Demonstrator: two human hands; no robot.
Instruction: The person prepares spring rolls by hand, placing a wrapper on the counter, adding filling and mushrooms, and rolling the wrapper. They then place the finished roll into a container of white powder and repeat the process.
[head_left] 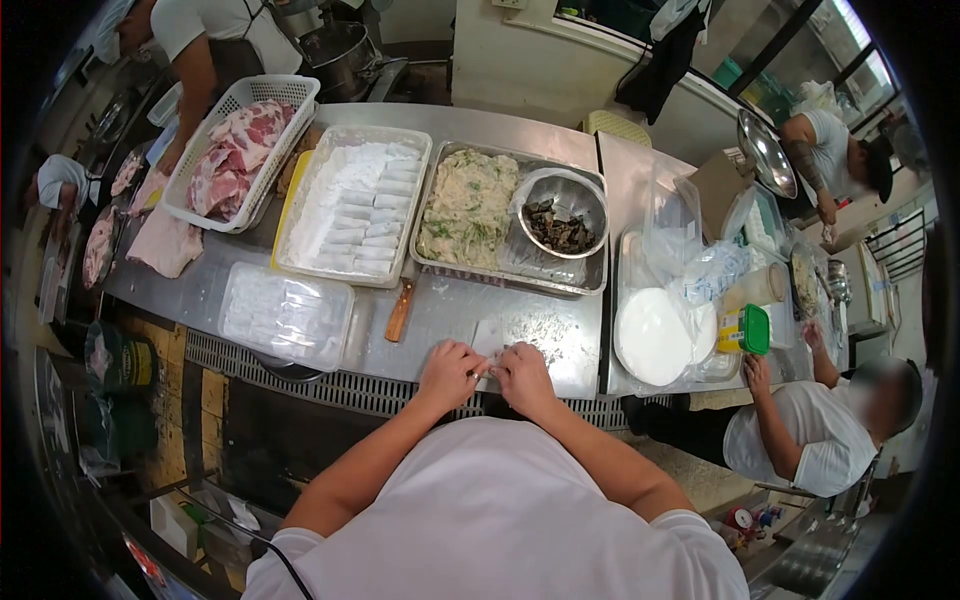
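Note:
My left hand (454,374) and my right hand (522,376) are close together at the front edge of the steel table (440,322). Fingers of both hands pinch a small pale piece (489,366) between them; its details are too small to tell. A thin whitish sheet (489,338) lies just beyond my fingertips. Farther out, a steel tray (540,284) holds a pale mixture with green bits (466,208) and a metal bowl (562,213) of dark pieces. To its left, a white tub (345,205) contains rows of white rolls (378,222) beside white powder.
A wooden-handled tool (399,312) lies left of my hands, near a lidded plastic container (285,315). A white basket (240,155) holds raw meat. Round white sheets (654,336) and a green-lidded tub (744,330) are right. Co-workers stand at right and upper left.

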